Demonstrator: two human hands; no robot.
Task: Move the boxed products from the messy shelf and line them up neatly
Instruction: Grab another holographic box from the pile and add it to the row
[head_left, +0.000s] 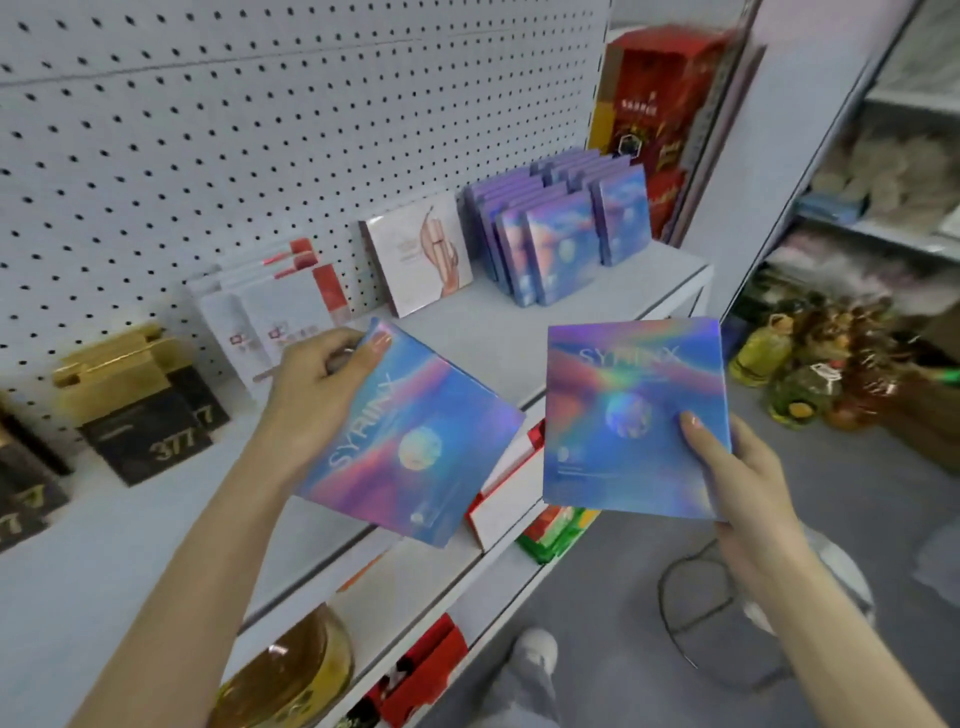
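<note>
Left box (410, 436) pinched at top corner by left grip (317, 384), right box (634, 415) clasped at lower corner by right grip (727, 467) — both in air before shelf (493, 332). Neat rows (558, 249) already stand at far right; these two not yet placed.

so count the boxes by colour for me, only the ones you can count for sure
holographic blue-purple boxes, held: 2 (left-hand box, right-hand box)
pink box, standing on the shelf: 1
total: 3
not counted, too overlapped: holographic rows, white-red packs, black-gold boxes
</note>
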